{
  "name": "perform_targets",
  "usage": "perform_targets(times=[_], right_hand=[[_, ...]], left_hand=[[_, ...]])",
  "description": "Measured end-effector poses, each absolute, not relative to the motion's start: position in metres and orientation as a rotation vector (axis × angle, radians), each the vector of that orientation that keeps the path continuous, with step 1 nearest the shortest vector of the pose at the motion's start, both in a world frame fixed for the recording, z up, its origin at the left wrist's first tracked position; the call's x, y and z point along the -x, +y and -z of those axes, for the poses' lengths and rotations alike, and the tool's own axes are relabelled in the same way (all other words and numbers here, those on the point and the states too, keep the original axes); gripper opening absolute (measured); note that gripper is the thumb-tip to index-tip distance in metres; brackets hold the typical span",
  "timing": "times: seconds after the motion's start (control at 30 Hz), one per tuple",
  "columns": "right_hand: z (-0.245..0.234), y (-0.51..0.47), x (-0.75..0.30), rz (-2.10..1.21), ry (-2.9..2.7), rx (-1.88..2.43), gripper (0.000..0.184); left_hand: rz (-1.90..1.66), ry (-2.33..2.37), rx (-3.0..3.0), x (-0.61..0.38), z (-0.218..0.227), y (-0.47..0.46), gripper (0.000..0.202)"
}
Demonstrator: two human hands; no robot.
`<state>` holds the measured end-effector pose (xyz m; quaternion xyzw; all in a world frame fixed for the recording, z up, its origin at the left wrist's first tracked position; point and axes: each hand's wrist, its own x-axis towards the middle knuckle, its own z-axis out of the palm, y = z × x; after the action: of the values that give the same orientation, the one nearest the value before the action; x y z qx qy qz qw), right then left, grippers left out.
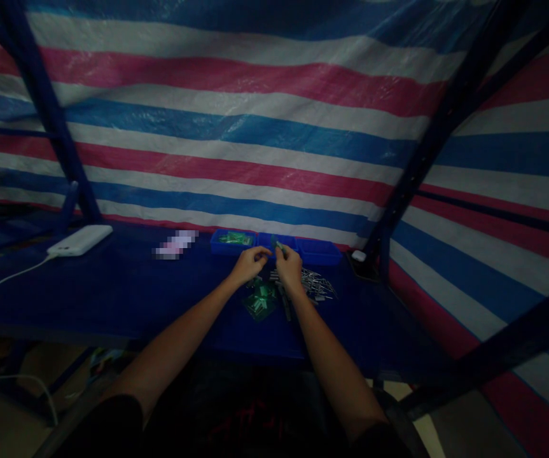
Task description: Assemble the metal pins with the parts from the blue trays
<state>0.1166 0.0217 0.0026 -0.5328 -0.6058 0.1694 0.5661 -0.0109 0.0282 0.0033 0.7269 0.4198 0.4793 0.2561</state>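
My left hand (249, 262) is closed in a pinch over the blue table (135, 286); what it holds is too small and dark to name. My right hand (287, 266) is closed on a small green part (278, 245) that sticks up above its fingers. The two hands are close together, just in front of a row of blue trays (319, 252). Below the hands lies a pile of green parts (259, 299). To the right of my right hand is a heap of small metal pins (319, 284).
The left tray (232, 242) holds green parts. A white power bank (79, 240) with a white cable (7, 277) lies at the table's left. A small white object (359, 256) sits by the dark blue frame post (412, 172). A striped tarp (255, 127) hangs behind.
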Motion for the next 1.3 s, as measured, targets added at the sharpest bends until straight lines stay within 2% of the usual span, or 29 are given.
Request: perform_targets(times=[0.03,0.13,0.2,0.27,0.4,0.47,0.67,0.8,0.9,1.03,1.2,1.3], right_hand=[[-0.004,0.019,-0.116,-0.353,-1.471,1.256,0.031],[-0.007,0.011,-0.112,-0.271,-1.615,1.292,0.036],[-0.008,0.007,-0.109,-0.205,-1.69,1.341,0.04],[-0.008,0.006,-0.107,-0.154,-1.731,1.38,0.042],[-0.007,0.006,-0.106,-0.171,-1.737,1.346,0.047],[-0.007,0.006,-0.105,-0.191,-1.714,1.312,0.048],[-0.008,0.005,-0.106,-0.192,-1.46,1.484,0.021],[-0.006,0.014,-0.11,-0.509,-1.343,1.436,0.046],[-0.002,0.021,-0.111,-0.635,-1.274,1.412,0.046],[0.002,0.024,-0.11,-0.567,-1.323,1.393,0.033],[0.002,0.017,-0.11,-0.224,-1.561,1.445,0.029],[0.002,0.013,-0.109,-0.158,-1.694,1.453,0.028]], left_hand=[[-1.298,1.124,-1.845,0.01,-0.003,0.029,0.02],[-1.283,1.072,-1.452,0.011,-0.005,0.03,0.045],[-1.261,1.029,-1.268,0.013,-0.007,0.031,0.054],[-1.266,1.002,-1.182,0.016,-0.008,0.032,0.05],[-1.333,1.093,-1.276,0.019,-0.006,0.037,0.021],[-1.38,1.155,-1.432,0.02,-0.004,0.039,0.013],[-1.468,1.348,-2.075,0.019,-0.001,0.036,0.016],[-1.405,1.265,-2.298,0.016,0.001,0.03,0.027],[-1.421,1.195,-2.334,0.017,0.002,0.03,0.031],[-1.414,1.188,-2.294,0.018,0.002,0.033,0.032],[-1.377,1.258,-1.934,0.018,-0.002,0.037,0.017],[-1.224,1.21,-1.511,0.02,-0.004,0.039,0.037]])
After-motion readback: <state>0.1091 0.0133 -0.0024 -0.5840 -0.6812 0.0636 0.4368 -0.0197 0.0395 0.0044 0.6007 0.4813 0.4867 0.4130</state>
